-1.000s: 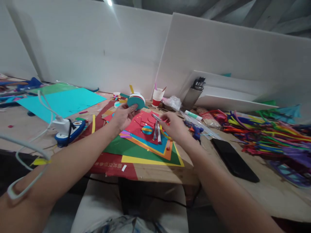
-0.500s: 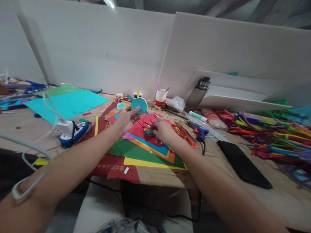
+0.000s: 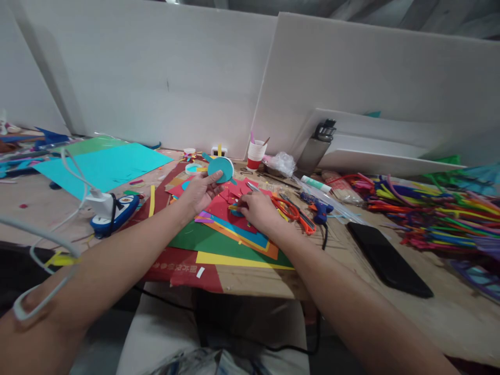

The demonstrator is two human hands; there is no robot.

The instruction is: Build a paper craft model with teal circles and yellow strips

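My left hand (image 3: pixel 205 191) is closed on the lower edge of a teal paper disc (image 3: pixel 220 170) with a pale rim, holding it tilted above the pile. Short teal strips stick out from the disc's edge. To the right, my right hand (image 3: pixel 255 207) is low over red paper scraps (image 3: pixel 224 197), its fingers pinched at a small blue and yellow paper piece (image 3: pixel 234 212). The fingers partly cover that piece. Under both hands lie stacked coloured sheets, with a green sheet (image 3: pixel 203 238) near the bottom. Orange-handled scissors (image 3: pixel 287 208) lie just beyond my right hand.
A blue hot glue gun (image 3: pixel 321 211), a black phone (image 3: pixel 388 258) and bundled pipe cleaners (image 3: pixel 425 208) lie on the right. At the back stand a paper cup (image 3: pixel 257 155) and a bottle (image 3: pixel 317 147). On the left are a power strip (image 3: pixel 113 219) and a cyan sheet (image 3: pixel 105 166).
The whole view has shifted slightly, so things appear a little further left and up. My left hand still holds the disc; my right fingers remain at the small piece, now covering more of it.
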